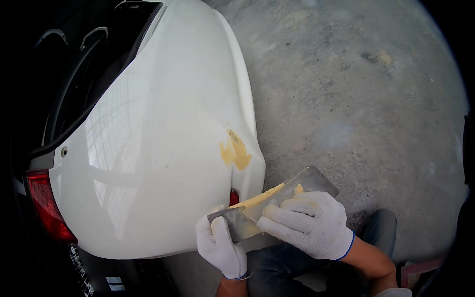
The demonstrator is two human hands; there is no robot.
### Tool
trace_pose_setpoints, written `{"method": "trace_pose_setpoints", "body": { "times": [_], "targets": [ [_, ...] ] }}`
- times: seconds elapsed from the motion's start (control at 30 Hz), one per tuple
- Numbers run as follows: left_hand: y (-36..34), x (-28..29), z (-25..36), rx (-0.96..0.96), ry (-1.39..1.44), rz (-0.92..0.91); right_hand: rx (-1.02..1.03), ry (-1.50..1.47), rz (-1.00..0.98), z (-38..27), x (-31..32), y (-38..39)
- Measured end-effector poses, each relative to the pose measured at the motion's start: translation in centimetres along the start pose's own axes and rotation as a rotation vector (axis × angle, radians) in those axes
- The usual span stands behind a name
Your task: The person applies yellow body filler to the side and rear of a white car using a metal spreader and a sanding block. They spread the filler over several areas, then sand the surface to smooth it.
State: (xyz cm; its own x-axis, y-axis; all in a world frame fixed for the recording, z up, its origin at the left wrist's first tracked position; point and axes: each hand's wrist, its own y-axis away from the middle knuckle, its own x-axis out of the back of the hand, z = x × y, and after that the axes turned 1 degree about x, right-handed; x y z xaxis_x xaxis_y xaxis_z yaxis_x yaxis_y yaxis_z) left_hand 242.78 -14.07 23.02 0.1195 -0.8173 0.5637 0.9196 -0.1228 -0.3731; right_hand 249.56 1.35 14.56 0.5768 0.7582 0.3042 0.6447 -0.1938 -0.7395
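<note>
My left hand [220,247], in a white knit glove, pinches a flat grey metal putty spreader [238,228] at its outer end. My right hand [309,223], gloved likewise with a blue cuff edge, grips a second metal putty spreader [316,181], fingers over its face. The two blades meet and overlap between my hands. Yellow putty [262,197] lies in a strip along their upper edges, with a small dab near my right fingers. Just beyond, a smeared patch of yellow putty [235,151] covers part of the white car body panel [163,114].
A red tail light [48,205] sits at the panel's left corner. Low on the panel, a small red lamp [234,197] is partly hidden by the blades. Grey concrete floor [356,109] spreads to the right. My legs in dark trousers [277,262] are bent below my hands.
</note>
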Motion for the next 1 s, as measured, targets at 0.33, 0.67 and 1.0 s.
{"method": "trace_pose_setpoints", "body": {
  "times": [0.33,0.67,1.0],
  "targets": [
    [0.0,1.2,-0.6,-0.169,-0.159,0.324,-0.679,-0.492,0.424,7.2,-4.0,-2.9],
    [0.2,2.0,-2.9,-0.144,-0.004,0.381,-0.451,-0.354,0.547,11.2,-11.3,-9.5],
    [-0.2,5.3,-6.1,-0.594,-0.496,0.316,-0.414,-0.384,0.604,13.0,-11.6,-10.9]
  ]
}}
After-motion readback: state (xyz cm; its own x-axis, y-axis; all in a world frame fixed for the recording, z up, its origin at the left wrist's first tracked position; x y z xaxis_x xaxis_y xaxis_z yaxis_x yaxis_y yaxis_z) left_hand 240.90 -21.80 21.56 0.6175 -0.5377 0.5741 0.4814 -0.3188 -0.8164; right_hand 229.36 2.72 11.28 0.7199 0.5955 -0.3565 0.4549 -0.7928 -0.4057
